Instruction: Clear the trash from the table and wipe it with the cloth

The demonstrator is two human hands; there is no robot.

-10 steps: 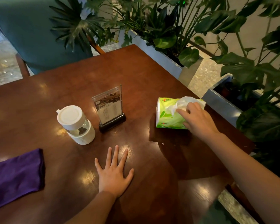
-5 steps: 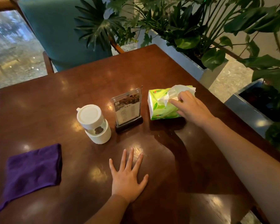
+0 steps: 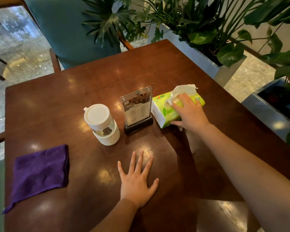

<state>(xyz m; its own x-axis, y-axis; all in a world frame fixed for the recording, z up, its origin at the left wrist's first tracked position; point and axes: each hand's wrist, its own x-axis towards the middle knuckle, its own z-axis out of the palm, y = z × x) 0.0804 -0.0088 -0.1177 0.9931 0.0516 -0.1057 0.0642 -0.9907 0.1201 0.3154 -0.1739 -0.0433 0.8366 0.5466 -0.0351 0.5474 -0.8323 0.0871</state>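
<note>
A green and white tissue pack [image 3: 164, 111] lies on the dark wooden table [image 3: 94, 77], right of centre, with a white tissue [image 3: 185, 90] sticking out of its top. My right hand [image 3: 189, 113] lies over the pack, fingers and thumb clasping its sides. My left hand [image 3: 137, 180] rests flat on the table near the front, fingers spread, holding nothing. A folded purple cloth [image 3: 40, 171] sits at the front left of the table, well apart from both hands.
A white lidded cup [image 3: 101, 124] and a clear menu stand [image 3: 136, 109] on a black base stand mid-table, left of the tissue pack. A teal chair [image 3: 69, 29] is behind the table. Grey planters [image 3: 201, 56] with leafy plants line the right side.
My right hand has slid the tissue pack to the left, close to the menu stand, and now grips it from above. The left hand stays flat. The camera view shifted.
</note>
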